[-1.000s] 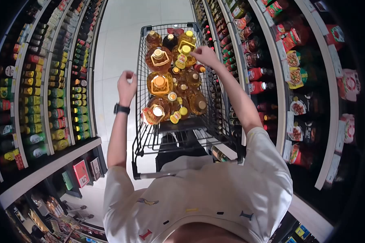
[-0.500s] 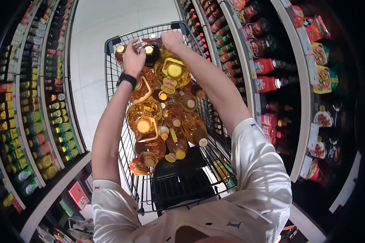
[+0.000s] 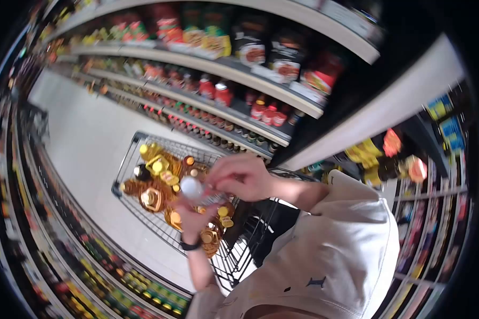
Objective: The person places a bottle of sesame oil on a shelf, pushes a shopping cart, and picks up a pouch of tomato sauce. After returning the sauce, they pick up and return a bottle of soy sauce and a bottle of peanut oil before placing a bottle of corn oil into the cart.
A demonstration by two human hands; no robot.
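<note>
Above the shopping cart (image 3: 123, 162), a bottle with a white cap (image 3: 192, 188) is between my two hands, smeared by motion. My left hand (image 3: 193, 217) is closed around its lower side, with a dark band on the wrist. My right hand (image 3: 246, 178) grips it from the other side, fingers bent together. Below them the cart holds several oil bottles, among them a yellow-capped jug (image 3: 157, 165), a jug with an orange handle (image 3: 151, 199) and a dark bottle with a pale cap (image 3: 141, 171). The label on the held bottle is unreadable.
Shelves with red-capped sauce bottles (image 3: 222, 93) and packets (image 3: 250, 48) run along the far side. Another shelf row with green and yellow goods (image 3: 143, 287) lies at lower left. Pale floor (image 3: 85, 133) stretches ahead of the cart.
My view has swung round to the right, towards the sauce shelves. Both hands have come back from the cart's far end and now hold the white-capped bottle over the load.
</note>
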